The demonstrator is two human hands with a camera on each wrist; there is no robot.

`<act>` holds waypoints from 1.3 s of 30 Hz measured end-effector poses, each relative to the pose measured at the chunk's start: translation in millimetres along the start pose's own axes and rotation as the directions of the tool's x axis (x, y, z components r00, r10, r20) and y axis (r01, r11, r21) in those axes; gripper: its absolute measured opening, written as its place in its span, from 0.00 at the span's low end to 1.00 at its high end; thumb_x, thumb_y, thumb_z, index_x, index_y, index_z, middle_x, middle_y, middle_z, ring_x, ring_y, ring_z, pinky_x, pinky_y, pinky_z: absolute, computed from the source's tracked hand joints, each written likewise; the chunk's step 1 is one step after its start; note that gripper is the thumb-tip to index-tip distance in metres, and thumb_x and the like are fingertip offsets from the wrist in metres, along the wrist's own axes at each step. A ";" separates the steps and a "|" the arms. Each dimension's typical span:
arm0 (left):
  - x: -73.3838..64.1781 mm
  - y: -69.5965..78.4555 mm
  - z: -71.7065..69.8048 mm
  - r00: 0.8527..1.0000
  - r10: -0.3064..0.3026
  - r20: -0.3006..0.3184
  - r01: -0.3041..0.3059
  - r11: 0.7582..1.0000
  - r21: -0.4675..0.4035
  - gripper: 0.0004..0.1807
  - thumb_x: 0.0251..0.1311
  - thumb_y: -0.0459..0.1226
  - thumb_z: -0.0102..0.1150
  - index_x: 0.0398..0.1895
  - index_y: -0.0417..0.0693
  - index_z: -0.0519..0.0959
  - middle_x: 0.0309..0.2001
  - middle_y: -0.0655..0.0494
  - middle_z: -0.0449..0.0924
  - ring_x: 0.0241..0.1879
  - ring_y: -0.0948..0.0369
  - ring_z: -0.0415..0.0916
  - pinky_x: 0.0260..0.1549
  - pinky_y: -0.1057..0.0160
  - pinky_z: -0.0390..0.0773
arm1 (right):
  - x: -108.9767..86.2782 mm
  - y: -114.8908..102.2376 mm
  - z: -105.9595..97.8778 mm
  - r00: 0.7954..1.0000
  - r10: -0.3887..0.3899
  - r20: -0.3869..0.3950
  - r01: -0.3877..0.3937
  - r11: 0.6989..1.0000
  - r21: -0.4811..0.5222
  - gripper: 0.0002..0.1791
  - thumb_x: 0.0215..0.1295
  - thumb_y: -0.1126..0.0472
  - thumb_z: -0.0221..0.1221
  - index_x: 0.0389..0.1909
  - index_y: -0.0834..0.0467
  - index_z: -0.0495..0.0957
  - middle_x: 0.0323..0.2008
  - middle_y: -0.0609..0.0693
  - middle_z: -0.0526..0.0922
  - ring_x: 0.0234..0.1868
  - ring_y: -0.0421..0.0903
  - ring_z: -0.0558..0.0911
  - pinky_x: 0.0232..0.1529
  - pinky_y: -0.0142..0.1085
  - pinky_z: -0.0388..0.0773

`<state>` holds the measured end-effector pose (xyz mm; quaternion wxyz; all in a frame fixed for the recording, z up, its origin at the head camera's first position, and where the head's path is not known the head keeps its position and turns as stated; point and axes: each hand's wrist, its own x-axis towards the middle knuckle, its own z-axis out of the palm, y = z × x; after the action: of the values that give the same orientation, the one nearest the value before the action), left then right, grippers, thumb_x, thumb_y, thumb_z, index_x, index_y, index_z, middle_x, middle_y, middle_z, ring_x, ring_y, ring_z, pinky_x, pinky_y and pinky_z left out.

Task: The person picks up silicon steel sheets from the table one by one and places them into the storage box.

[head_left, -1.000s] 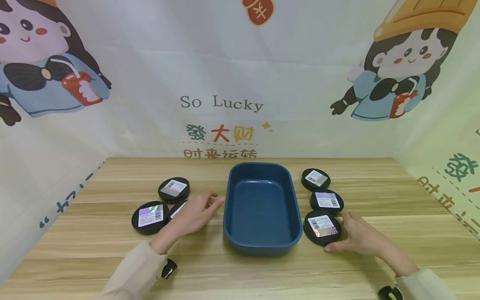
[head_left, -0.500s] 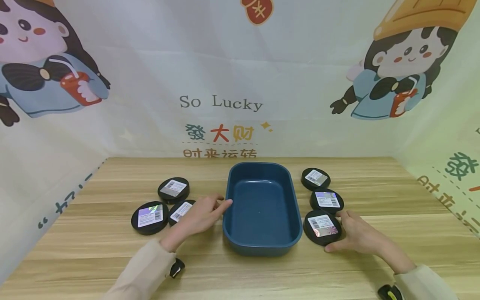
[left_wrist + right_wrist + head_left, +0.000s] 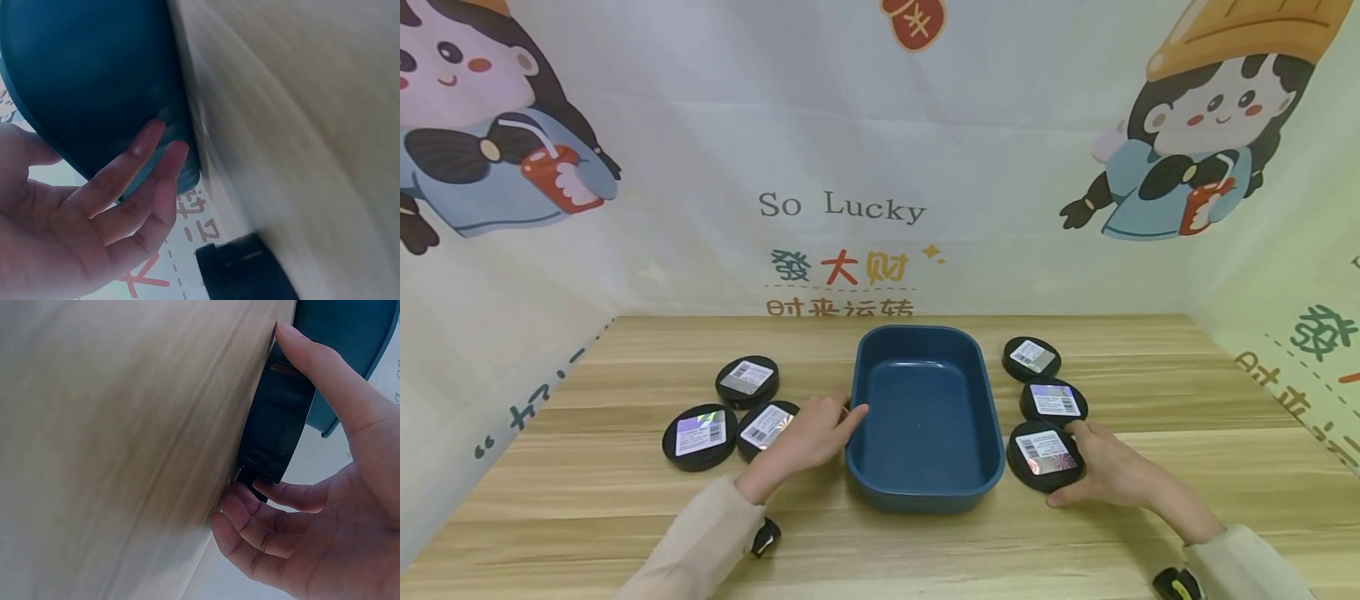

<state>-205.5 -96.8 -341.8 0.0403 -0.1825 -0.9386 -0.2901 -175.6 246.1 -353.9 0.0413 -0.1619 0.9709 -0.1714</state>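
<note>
A deep blue rectangular tub (image 3: pixel 925 492) stands in the middle of the table. My left hand (image 3: pixel 811 433) is at its left rim, thumb over the edge. In the left wrist view that hand's fingers (image 3: pixel 147 140) lie against the tub's outer wall. On the right, my right hand (image 3: pixel 1112 467) grips the nearest round black container (image 3: pixel 1043 454), which has a white label on top. The right wrist view has the thumb (image 3: pixel 306 350) on one side of it and the index finger on the other. The container rests on the table.
Two more black round containers (image 3: pixel 1054 400) line up behind the gripped one. Several similar ones, including a container (image 3: pixel 700 437) at the far left, sit left of the tub. A printed cloth (image 3: pixel 842 150) walls off the back and sides of the wooden table (image 3: pixel 925 558).
My left hand has moved right, away from the left containers, to the tub's rim, uncovering the container beneath it. My right hand has closed slightly around the nearest container.
</note>
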 end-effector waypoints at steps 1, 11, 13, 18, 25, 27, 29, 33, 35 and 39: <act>-0.1 0.5 0.1 1.000 -0.003 0.001 0.003 1.000 0.004 0.11 0.62 0.38 0.47 0.27 0.40 0.73 0.18 0.54 0.68 0.23 0.57 0.68 0.26 0.60 0.68 | 0.3 -0.4 -0.1 1.000 0.002 0.004 -0.002 1.000 0.001 0.52 0.28 0.45 0.72 0.49 0.75 0.61 0.41 0.67 0.71 0.42 0.58 0.72 0.43 0.51 0.69; 0.8 1.6 4.3 1.000 -0.014 -0.007 0.014 0.999 0.034 0.11 0.61 0.36 0.45 0.28 0.37 0.72 0.26 0.44 0.75 0.29 0.51 0.74 0.30 0.53 0.71 | 2.1 -4.7 2.4 1.000 -0.005 -0.017 0.005 1.000 0.009 0.50 0.27 0.43 0.72 0.43 0.76 0.63 0.33 0.59 0.73 0.36 0.52 0.74 0.37 0.46 0.70; 1.4 0.6 5.8 1.000 -0.013 -0.013 0.013 0.999 0.039 0.11 0.61 0.36 0.44 0.28 0.37 0.72 0.26 0.43 0.75 0.29 0.51 0.74 0.29 0.53 0.71 | 2.5 -5.1 3.7 1.000 -0.007 -0.028 0.007 1.000 0.001 0.48 0.27 0.42 0.71 0.41 0.75 0.64 0.31 0.58 0.73 0.34 0.50 0.74 0.36 0.45 0.70; 1.9 -0.2 6.9 1.000 -0.008 -0.014 0.008 0.999 0.032 0.10 0.61 0.35 0.44 0.27 0.38 0.72 0.25 0.46 0.74 0.27 0.53 0.72 0.29 0.55 0.71 | 4.3 -5.7 4.8 1.000 -0.003 -0.026 0.002 1.000 -0.029 0.48 0.29 0.42 0.71 0.41 0.76 0.63 0.30 0.58 0.72 0.33 0.51 0.73 0.35 0.45 0.70; 1.9 -1.1 7.3 1.000 -0.003 -0.015 0.004 1.000 0.025 0.10 0.61 0.35 0.44 0.27 0.39 0.72 0.24 0.48 0.73 0.26 0.55 0.71 0.28 0.56 0.71 | 3.9 -7.5 5.4 1.000 0.017 -0.023 -0.018 0.999 -0.032 0.50 0.29 0.41 0.70 0.43 0.76 0.62 0.32 0.59 0.72 0.35 0.52 0.73 0.36 0.46 0.70; 1.8 -1.2 7.2 1.000 -0.004 -0.014 0.004 1.000 0.024 0.10 0.61 0.35 0.44 0.26 0.39 0.72 0.24 0.48 0.73 0.26 0.55 0.71 0.28 0.56 0.71 | 3.8 -7.5 5.4 1.000 0.017 -0.025 -0.018 0.999 -0.034 0.51 0.29 0.40 0.70 0.43 0.76 0.62 0.32 0.60 0.72 0.35 0.52 0.74 0.36 0.46 0.70; 1.7 -1.0 7.0 1.000 -0.006 -0.010 0.006 1.000 0.022 0.10 0.61 0.35 0.44 0.27 0.39 0.72 0.24 0.48 0.73 0.26 0.55 0.71 0.29 0.56 0.71 | 3.7 -7.3 5.4 1.000 0.011 -0.026 -0.012 0.999 -0.038 0.51 0.29 0.40 0.69 0.44 0.76 0.62 0.32 0.59 0.73 0.35 0.52 0.74 0.36 0.46 0.70; 1.5 -0.2 6.4 1.000 -0.011 0.002 0.010 1.000 0.013 0.10 0.61 0.35 0.44 0.28 0.38 0.73 0.26 0.47 0.74 0.27 0.55 0.71 0.30 0.55 0.71 | 3.3 -7.0 5.6 1.000 0.003 -0.028 -0.004 0.999 -0.043 0.50 0.30 0.41 0.69 0.44 0.76 0.62 0.32 0.59 0.73 0.35 0.52 0.74 0.36 0.46 0.70; 1.4 0.2 6.0 1.000 -0.015 0.007 0.015 1.000 0.011 0.10 0.61 0.35 0.44 0.29 0.38 0.73 0.26 0.47 0.74 0.27 0.55 0.71 0.30 0.55 0.71 | 3.6 -6.6 5.7 1.000 0.002 -0.030 -0.004 0.999 -0.046 0.50 0.31 0.41 0.69 0.44 0.76 0.61 0.32 0.60 0.73 0.36 0.53 0.74 0.36 0.46 0.70; 1.7 0.3 5.8 1.000 -0.020 0.012 0.019 1.000 0.011 0.10 0.62 0.35 0.43 0.29 0.38 0.73 0.26 0.47 0.75 0.27 0.55 0.71 0.30 0.55 0.71 | 3.1 -7.0 6.2 0.999 0.007 -0.038 -0.008 0.999 -0.040 0.49 0.30 0.42 0.70 0.45 0.75 0.61 0.33 0.60 0.73 0.36 0.53 0.74 0.36 0.47 0.71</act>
<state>-206.8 -92.7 -346.1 0.0330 -0.1748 -0.9421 -0.2844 -175.6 236.9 -357.4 0.0201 -0.1557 0.9754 -0.1547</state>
